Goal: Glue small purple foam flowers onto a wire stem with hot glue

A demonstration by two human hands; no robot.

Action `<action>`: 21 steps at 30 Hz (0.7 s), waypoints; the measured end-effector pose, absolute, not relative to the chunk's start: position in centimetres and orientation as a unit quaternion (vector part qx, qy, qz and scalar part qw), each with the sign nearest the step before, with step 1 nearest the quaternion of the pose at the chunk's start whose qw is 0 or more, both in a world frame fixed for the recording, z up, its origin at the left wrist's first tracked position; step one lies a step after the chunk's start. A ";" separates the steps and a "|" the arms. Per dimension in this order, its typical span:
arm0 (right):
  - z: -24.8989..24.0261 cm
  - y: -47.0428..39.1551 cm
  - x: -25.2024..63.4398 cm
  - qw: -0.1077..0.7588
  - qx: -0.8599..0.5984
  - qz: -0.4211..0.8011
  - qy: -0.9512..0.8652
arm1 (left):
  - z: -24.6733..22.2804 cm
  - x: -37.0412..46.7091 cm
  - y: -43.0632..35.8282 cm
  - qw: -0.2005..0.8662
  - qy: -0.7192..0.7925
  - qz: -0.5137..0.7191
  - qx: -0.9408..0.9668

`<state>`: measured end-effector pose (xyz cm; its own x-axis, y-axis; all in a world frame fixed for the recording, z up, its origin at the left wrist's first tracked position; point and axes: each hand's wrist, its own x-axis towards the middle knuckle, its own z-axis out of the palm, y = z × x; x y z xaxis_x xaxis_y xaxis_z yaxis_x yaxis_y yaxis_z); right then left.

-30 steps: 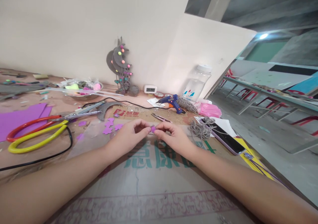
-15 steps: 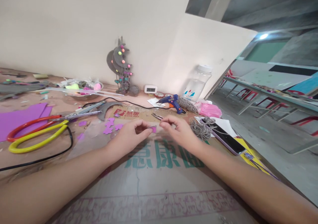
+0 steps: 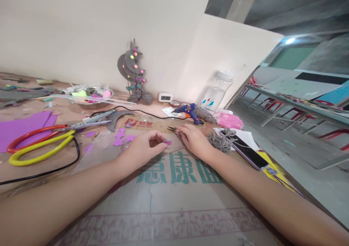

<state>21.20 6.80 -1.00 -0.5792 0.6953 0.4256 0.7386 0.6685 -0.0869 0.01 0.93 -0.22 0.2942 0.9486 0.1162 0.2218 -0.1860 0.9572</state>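
My left hand [image 3: 149, 146] pinches a small purple foam piece [image 3: 168, 142] between thumb and fingertips, above the cardboard [image 3: 174, 198]. My right hand [image 3: 192, 138] has its fingers closed over the near end of a small pair of pointed thread snips [image 3: 171, 129]. Only the dark tips of the snips show, pointing left; the handles are hidden under the fingers. To the left of my left hand lie several purple flower cut-outs [image 3: 118, 141] on a clear plastic sheet [image 3: 95, 155].
Large scissors [image 3: 40, 158] with red and yellow handles lie left, beside purple foam sheets [image 3: 24, 128]. Behind my hands are a blue glue gun [image 3: 191, 111], its black cord and a water bottle [image 3: 215, 93]. Grey yarn [image 3: 222, 140] and a phone [image 3: 248, 153] lie right.
My right hand has moved slightly forward and left, from beside the purple piece onto the snips. My left hand stays nearly in place with the purple foam piece.
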 end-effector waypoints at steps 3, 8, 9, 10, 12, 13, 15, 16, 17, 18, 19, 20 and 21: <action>-0.9 6.7 21.2 0.266 -0.406 -0.022 -0.874 | -0.2 0.0 0.9 0.448 0.452 0.393 0.663; -0.1 5.7 21.3 0.377 -0.418 0.016 -0.827 | 0.1 -0.2 0.8 0.432 0.462 0.388 0.670; 0.1 5.4 21.3 0.376 -0.418 0.016 -0.827 | 0.1 -0.2 0.8 0.424 0.468 0.386 0.673; 0.3 5.1 21.2 0.371 -0.415 0.014 -0.831 | 0.2 -0.2 0.7 0.413 0.476 0.383 0.675; 0.5 4.6 21.1 0.352 -0.400 0.008 -0.846 | 0.2 -0.2 0.7 0.386 0.497 0.374 0.681; 0.5 4.3 21.0 0.340 -0.390 0.002 -0.856 | 0.3 -0.2 0.6 0.372 0.507 0.369 0.684; 0.5 4.0 20.9 0.307 -0.365 -0.024 -0.879 | 0.4 -0.2 0.5 0.349 0.519 0.364 0.691; 0.5 3.9 20.8 0.289 -0.352 -0.045 -0.889 | 0.5 -0.2 0.5 0.340 0.521 0.363 0.694; 0.5 3.8 20.8 0.273 -0.339 -0.069 -0.898 | 0.5 -0.2 0.4 0.332 0.523 0.362 0.697; 0.6 3.7 20.8 0.259 -0.327 -0.093 -0.904 | 0.6 -0.2 0.4 0.327 0.524 0.360 0.699; 0.6 3.7 20.8 0.251 -0.317 -0.114 -0.908 | 0.6 -0.2 0.4 0.322 0.527 0.358 0.700; 0.6 3.7 20.8 0.245 -0.308 -0.131 -0.910 | 0.6 -0.2 0.3 0.318 0.531 0.356 0.700; 0.7 3.7 20.8 0.242 -0.302 -0.143 -0.911 | 0.6 -0.2 0.3 0.313 0.533 0.356 0.701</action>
<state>20.82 3.75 0.69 -0.7005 0.4809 0.5273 0.6196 0.7765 0.1149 -0.17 0.34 0.65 0.1787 0.9701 0.1643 0.5241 -0.2352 0.8185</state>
